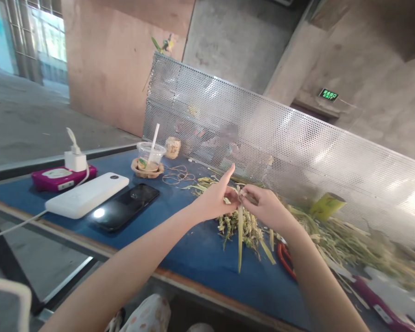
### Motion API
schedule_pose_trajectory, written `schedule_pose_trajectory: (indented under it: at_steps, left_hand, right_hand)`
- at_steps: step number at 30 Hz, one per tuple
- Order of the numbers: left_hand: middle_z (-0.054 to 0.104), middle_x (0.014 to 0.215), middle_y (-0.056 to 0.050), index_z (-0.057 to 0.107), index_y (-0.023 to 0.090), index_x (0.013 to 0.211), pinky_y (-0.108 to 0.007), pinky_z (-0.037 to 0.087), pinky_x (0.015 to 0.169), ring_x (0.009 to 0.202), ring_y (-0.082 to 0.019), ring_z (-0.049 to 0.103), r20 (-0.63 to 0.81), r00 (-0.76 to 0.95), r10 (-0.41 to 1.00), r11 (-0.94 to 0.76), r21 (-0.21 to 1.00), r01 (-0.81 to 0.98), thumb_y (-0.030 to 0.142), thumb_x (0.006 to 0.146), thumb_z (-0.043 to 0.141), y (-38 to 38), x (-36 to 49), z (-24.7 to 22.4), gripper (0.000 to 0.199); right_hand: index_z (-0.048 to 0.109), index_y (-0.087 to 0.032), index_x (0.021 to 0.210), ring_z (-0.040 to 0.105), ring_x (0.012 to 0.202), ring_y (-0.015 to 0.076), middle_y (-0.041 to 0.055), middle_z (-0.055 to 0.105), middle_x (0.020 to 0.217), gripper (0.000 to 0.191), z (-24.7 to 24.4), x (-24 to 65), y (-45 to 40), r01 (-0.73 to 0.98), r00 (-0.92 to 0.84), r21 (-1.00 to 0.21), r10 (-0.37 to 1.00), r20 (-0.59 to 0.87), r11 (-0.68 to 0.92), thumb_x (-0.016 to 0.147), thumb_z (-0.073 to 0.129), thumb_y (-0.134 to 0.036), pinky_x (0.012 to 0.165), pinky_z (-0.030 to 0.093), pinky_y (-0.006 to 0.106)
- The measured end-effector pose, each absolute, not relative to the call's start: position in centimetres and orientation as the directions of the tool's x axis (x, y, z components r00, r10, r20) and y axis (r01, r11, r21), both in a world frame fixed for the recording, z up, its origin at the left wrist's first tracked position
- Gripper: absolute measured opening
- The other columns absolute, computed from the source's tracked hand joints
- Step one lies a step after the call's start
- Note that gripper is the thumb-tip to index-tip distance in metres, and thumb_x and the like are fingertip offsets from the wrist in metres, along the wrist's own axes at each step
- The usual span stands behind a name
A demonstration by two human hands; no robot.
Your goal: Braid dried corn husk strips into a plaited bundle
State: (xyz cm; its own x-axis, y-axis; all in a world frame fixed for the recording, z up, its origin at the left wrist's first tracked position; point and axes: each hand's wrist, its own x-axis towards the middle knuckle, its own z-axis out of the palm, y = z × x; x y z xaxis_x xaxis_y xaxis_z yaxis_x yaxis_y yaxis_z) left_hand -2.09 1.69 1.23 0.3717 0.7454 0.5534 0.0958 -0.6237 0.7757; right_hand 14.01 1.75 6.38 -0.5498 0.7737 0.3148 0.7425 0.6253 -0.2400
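Over the middle of the blue table, my left hand (215, 197) and my right hand (268, 206) meet at the top of a pale green leaf strip (240, 240). Its long, narrow end hangs down from between them. My left fingers are closed on the strip, with the thumb sticking up. The fingertips of my right hand pinch the same strip near its upper end. Exactly how it is folded there is too small to make out. Behind and below both hands lies a heap of curled, shredded green strips (249, 230).
Red-handled scissors (285, 261) lie beside my right forearm. Loose dried stalks (352, 242) and a yellow-green roll (327, 206) are at right. On the left are a black phone (124, 210), white power bank (88, 194), magenta power strip (43, 179) and plastic cup (151, 154). A perforated metal screen (280, 133) borders the table.
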Motion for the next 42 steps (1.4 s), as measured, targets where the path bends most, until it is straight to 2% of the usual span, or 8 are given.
schedule_pose_trajectory:
  at_steps: [6, 10, 13, 18, 22, 27, 31, 42]
  left_hand:
    - [0.064, 0.077, -0.003, -0.009, 0.022, 0.139, -0.027, 0.05, 0.058, 0.054, -0.011, 0.06, 0.546, 0.29, 0.786, -0.577, 0.817, 0.027, 0.013, 0.076, 0.054, 1.6, -2.1, 1.4, 0.089]
    - [0.065, 0.078, -0.003, -0.011, 0.023, 0.138, -0.028, 0.05, 0.057, 0.054, -0.011, 0.059, 0.509, 0.329, 0.795, -0.545, 0.838, 0.019, 0.014, 0.076, 0.055, 1.7, -2.1, 1.3, 0.092]
    - [0.064, 0.078, -0.003, -0.012, 0.022, 0.138, -0.028, 0.049, 0.056, 0.055, -0.012, 0.058, 0.493, 0.354, 0.795, -0.525, 0.851, -0.004, 0.015, 0.075, 0.056, 1.7, -2.1, 1.2, 0.093]
    - [0.062, 0.073, -0.002, -0.01, 0.02, 0.139, -0.027, 0.047, 0.056, 0.061, -0.014, 0.057, 0.489, 0.332, 0.807, -0.516, 0.856, -0.006, 0.015, 0.07, 0.06, 1.6, -2.0, 1.2, 0.098]
    - [0.06, 0.073, -0.001, -0.01, 0.019, 0.139, -0.026, 0.044, 0.058, 0.066, -0.014, 0.056, 0.51, 0.319, 0.799, -0.542, 0.84, 0.015, 0.013, 0.068, 0.061, 1.9, -2.0, 1.0, 0.1]
    - [0.054, 0.068, 0.002, -0.013, 0.018, 0.138, -0.025, 0.04, 0.057, 0.066, -0.013, 0.053, 0.57, 0.284, 0.771, -0.609, 0.79, 0.071, 0.011, 0.069, 0.057, 2.0, -1.6, 0.7, 0.098]
    - [0.048, 0.066, 0.004, -0.014, 0.017, 0.138, -0.025, 0.037, 0.056, 0.06, -0.011, 0.048, 0.599, 0.257, 0.759, -0.647, 0.737, 0.194, 0.005, 0.069, 0.05, 1.8, -1.1, 0.7, 0.095]
    - [0.048, 0.064, 0.001, -0.018, 0.015, 0.137, -0.025, 0.032, 0.052, 0.056, -0.012, 0.043, 0.693, 0.187, 0.696, -0.689, 0.572, 0.446, 0.003, 0.07, 0.043, 2.1, -0.3, 0.2, 0.091]
  right_hand:
    - [0.033, -0.02, 0.061, 0.03, 0.049, 0.0089, -0.0051, 0.033, 0.053, 0.018, 5.7, 14.5, 1.9, 0.728, -0.575, -0.255, 0.77, 0.277, 0.636, 0.077, 0.043, -0.022, 0.048, 0.025, 0.022]
    - [0.036, -0.02, 0.06, 0.028, 0.05, 0.009, -0.0054, 0.03, 0.053, 0.015, 5.5, 14.6, 1.9, 0.727, -0.547, -0.279, 0.775, 0.316, 0.627, 0.074, 0.041, -0.019, 0.049, 0.024, 0.022]
    - [0.038, -0.02, 0.061, 0.027, 0.048, 0.009, -0.0056, 0.03, 0.052, 0.013, 5.6, 14.5, 1.8, 0.741, -0.524, -0.276, 0.785, 0.331, 0.612, 0.074, 0.041, -0.019, 0.048, 0.024, 0.022]
    - [0.037, -0.02, 0.062, 0.031, 0.048, 0.0096, -0.0044, 0.036, 0.054, 0.014, 5.7, 14.3, 1.5, 0.761, -0.557, -0.237, 0.795, 0.238, 0.604, 0.075, 0.04, -0.021, 0.048, 0.026, 0.023]
    - [0.033, -0.02, 0.06, 0.029, 0.05, 0.0095, -0.0045, 0.034, 0.055, 0.016, 5.8, 14.2, 1.5, 0.721, -0.592, -0.255, 0.764, 0.256, 0.644, 0.075, 0.04, -0.019, 0.049, 0.026, 0.023]
    - [0.034, -0.02, 0.06, 0.026, 0.051, 0.0095, -0.0051, 0.028, 0.053, 0.016, 5.7, 14.0, 1.8, 0.699, -0.595, -0.287, 0.755, 0.275, 0.655, 0.074, 0.041, -0.018, 0.049, 0.023, 0.023]
    - [0.03, -0.02, 0.058, 0.025, 0.05, 0.0091, -0.0056, 0.026, 0.053, 0.019, 5.3, 13.6, 2.1, 0.715, -0.557, -0.295, 0.771, 0.308, 0.634, 0.071, 0.042, -0.016, 0.049, 0.022, 0.023]
    - [0.026, -0.019, 0.054, 0.025, 0.049, 0.0086, -0.0061, 0.023, 0.05, 0.021, 4.4, 12.6, 2.7, 0.727, -0.476, -0.284, 0.758, 0.447, 0.625, 0.067, 0.042, -0.015, 0.047, 0.021, 0.022]
